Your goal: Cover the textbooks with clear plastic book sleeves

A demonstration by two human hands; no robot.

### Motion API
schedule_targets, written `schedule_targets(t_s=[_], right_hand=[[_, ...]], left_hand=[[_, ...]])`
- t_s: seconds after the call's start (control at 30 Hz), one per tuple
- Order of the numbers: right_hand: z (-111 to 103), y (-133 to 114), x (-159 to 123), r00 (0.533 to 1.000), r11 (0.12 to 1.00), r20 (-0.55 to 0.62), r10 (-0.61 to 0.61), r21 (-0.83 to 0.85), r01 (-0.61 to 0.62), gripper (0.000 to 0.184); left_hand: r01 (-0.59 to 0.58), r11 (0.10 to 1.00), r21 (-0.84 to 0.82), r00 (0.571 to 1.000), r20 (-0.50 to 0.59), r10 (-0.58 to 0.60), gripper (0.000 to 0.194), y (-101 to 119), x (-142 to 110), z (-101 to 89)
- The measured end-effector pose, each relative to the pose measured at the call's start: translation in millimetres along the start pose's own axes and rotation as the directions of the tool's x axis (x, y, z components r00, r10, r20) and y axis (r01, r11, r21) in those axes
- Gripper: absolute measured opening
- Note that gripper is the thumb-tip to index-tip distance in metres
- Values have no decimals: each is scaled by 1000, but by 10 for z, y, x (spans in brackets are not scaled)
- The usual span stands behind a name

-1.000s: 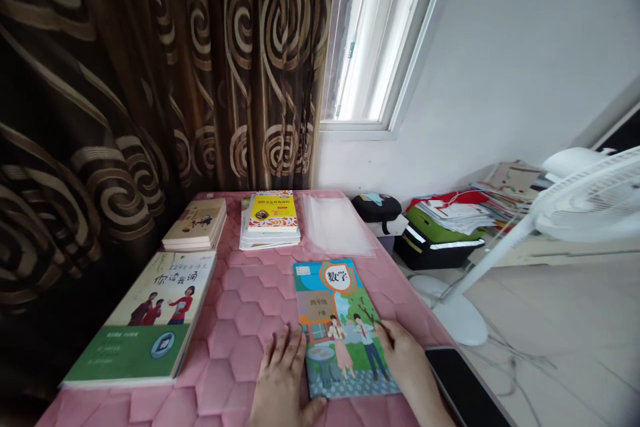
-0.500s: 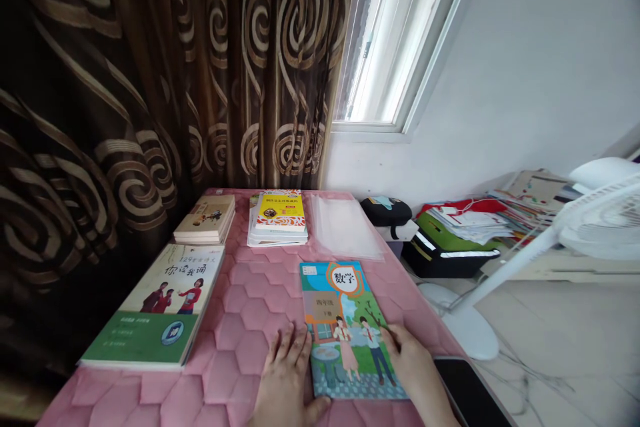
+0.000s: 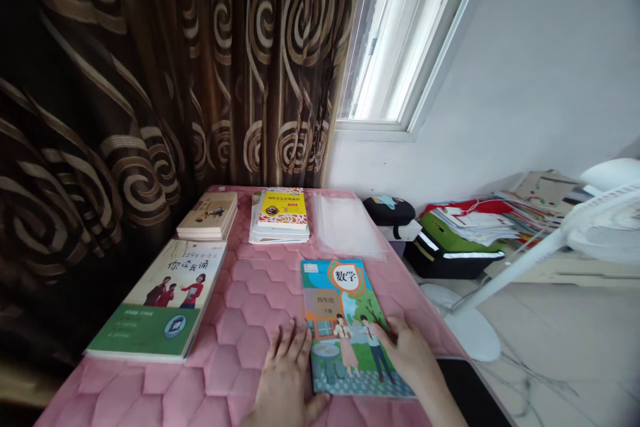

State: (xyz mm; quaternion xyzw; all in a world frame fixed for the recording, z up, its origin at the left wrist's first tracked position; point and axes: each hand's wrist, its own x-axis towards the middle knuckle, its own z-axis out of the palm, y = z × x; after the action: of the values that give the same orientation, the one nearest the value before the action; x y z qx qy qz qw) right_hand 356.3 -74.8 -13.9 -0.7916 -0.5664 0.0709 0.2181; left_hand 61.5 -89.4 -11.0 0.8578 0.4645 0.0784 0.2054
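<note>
A blue-and-green math textbook [image 3: 345, 327] with two cartoon figures on its cover lies face up on the pink quilted cover [image 3: 240, 327]. My left hand [image 3: 286, 373] lies flat along the book's left side, fingers slightly spread, its thumb near the lower left corner. On the other side, my right hand [image 3: 413, 353] grips the book's right edge, the thumb on the cover and the fingers partly hidden beyond the edge. Close by my right forearm lies a black phone-like slab [image 3: 470, 393], partly covered by the arm.
At left lie a large green-and-white book [image 3: 160, 300] and a stack of tan books [image 3: 209, 213]. Farther back are a stack topped by a yellow book [image 3: 283, 208] and clear plastic sheets [image 3: 345, 223]. A white fan [image 3: 515, 267] stands right of the bed-like surface.
My right thumb has come onto the cover at the book's right edge. My left hand stays almost in place, and the view has shifted slightly.
</note>
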Motion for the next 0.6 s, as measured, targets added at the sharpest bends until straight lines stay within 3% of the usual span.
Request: schedule_targets(t_s=[0.2, 0.37, 0.47, 0.53, 0.6], right_hand=[[-72, -53, 137, 983, 977, 175, 45, 198, -80, 42], [-88, -32, 212, 972, 966, 218, 90, 220, -139, 45], [-85, -41, 214, 976, 969, 201, 85, 212, -128, 45], [-92, -55, 204, 979, 973, 187, 83, 198, -120, 45], [-106, -65, 194, 980, 979, 182, 84, 171, -115, 44]], left_hand=[[-2, 999, 34, 1000, -10, 2, 94, 18, 3, -22], [-53, 997, 55, 997, -52, 56, 95, 3, -18, 7], [-74, 993, 97, 986, -141, 87, 92, -3, -39, 40], [-1, 988, 154, 967, -251, 40, 78, -18, -51, 18], [172, 963, 209, 920, -383, -81, 60, -67, -65, -65]])
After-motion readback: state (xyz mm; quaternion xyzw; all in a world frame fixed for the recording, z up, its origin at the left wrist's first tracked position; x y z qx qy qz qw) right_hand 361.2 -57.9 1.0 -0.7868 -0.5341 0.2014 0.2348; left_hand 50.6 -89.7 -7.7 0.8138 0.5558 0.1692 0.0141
